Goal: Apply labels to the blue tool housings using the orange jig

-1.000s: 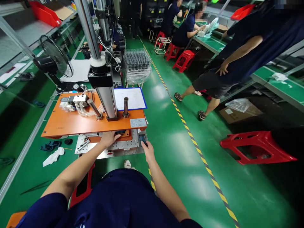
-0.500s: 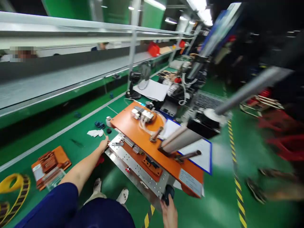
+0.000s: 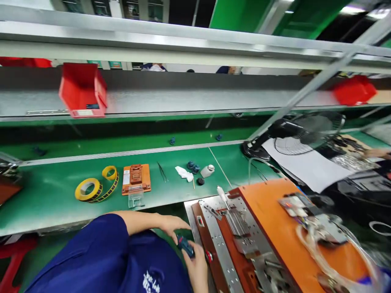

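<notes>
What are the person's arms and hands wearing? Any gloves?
No gloves: the left hand and the right hand are bare. A short, dark blue sleeve covers the left upper arm, leaving the forearm uncovered. I can't make out a right sleeve. The matching blue shirt has white lettering, too blurry to read.

Part (image 3: 185, 245) between my left hand (image 3: 171, 224) and right hand (image 3: 198, 264); press (image 3: 265, 219) at right.
On the bench (image 3: 165, 193) ahead, left to right: tape roll (image 3: 80, 190), fixture (image 3: 136, 176), tweezers (image 3: 162, 172), tissue (image 3: 184, 173).
</notes>
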`<state>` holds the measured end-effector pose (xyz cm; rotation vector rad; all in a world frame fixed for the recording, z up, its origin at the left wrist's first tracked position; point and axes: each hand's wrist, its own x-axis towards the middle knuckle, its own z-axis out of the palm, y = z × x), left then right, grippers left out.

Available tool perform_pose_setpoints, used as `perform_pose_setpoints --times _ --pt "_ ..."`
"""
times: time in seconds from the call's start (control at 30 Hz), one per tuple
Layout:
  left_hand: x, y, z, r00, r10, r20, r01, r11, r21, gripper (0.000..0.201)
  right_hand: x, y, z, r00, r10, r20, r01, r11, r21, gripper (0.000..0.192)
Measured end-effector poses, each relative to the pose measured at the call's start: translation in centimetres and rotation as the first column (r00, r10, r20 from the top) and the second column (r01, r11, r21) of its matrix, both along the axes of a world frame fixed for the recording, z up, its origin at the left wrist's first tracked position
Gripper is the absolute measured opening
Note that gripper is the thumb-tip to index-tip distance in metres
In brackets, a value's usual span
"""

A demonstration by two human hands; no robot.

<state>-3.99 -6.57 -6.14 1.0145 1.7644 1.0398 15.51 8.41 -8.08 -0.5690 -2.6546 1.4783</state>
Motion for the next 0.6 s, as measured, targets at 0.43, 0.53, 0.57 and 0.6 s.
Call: perform_pose_setpoints --times 0.43,0.53,0.57,0.6 --pt "-22.9 -23.0 0.3 0.341 0.897 -0.28 -0.937 0.348 -0.028 0.037 -21.9 -8.4 3.9 0.92 0.384 -0.078 -0.378 0.922 0.08 0.038" --pt "-30.6 -30.1 -1.1 0.019 0.93 -0.366 -0.997 -0.01 -0.079 0.036 -21.2 -8.7 1.7 0.894 0.445 0.042 -0.446 0.895 0.023 0.039" --pt "-32.7 -31.8 -1.6 -0.059 0.919 -0.389 -0.99 -0.102 -0.093 0.036 -20.7 -8.5 0.9 0.891 0.447 0.081 -0.449 0.894 0.005 0.041" --pt "-34.4 -33.2 -2.3 -0.121 0.905 -0.408 -0.978 -0.178 -0.105 0.036 -20.3 -8.3 0.2 0.888 0.443 0.119 -0.446 0.895 -0.007 0.042"
